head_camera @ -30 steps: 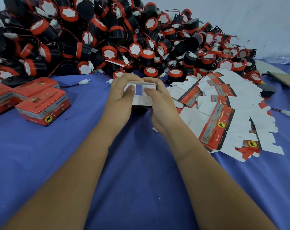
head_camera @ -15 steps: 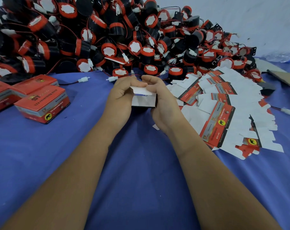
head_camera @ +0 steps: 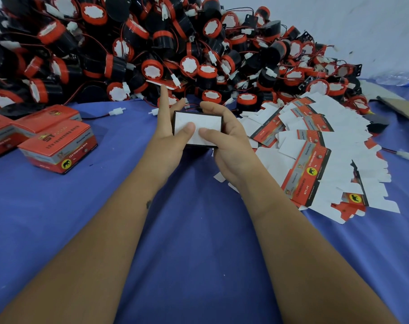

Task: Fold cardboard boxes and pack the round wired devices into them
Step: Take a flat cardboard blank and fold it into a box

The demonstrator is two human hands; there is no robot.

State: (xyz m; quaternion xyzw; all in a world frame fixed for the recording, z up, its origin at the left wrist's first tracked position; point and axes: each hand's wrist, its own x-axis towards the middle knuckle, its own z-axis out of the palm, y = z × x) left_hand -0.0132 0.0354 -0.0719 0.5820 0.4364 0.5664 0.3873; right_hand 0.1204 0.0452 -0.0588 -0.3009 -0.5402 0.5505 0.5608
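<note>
Both hands hold a small cardboard box (head_camera: 205, 122) above the blue table, its white inner flap facing me. My left hand (head_camera: 169, 139) grips its left side, thumb pressed on the flap and index finger pointing straight up. My right hand (head_camera: 226, 141) grips the right side, fingers curled over the top edge and thumb on the flap. A large heap of round black-and-red wired devices (head_camera: 152, 50) fills the back of the table. A spread of flat unfolded box blanks (head_camera: 315, 155) lies to the right.
Folded red boxes (head_camera: 58, 146) stand at the left on the blue cloth (head_camera: 198, 253). A loose white connector (head_camera: 117, 111) lies in front of the heap. A plastic bottle (head_camera: 397, 77) and brown cardboard (head_camera: 402, 106) sit at the far right by the white wall.
The box was open-ended with the blue cloth visible through it; the flaps have since been folded in, and both thumbs now press on the closed white flap. My left index finger has straightened upward.
</note>
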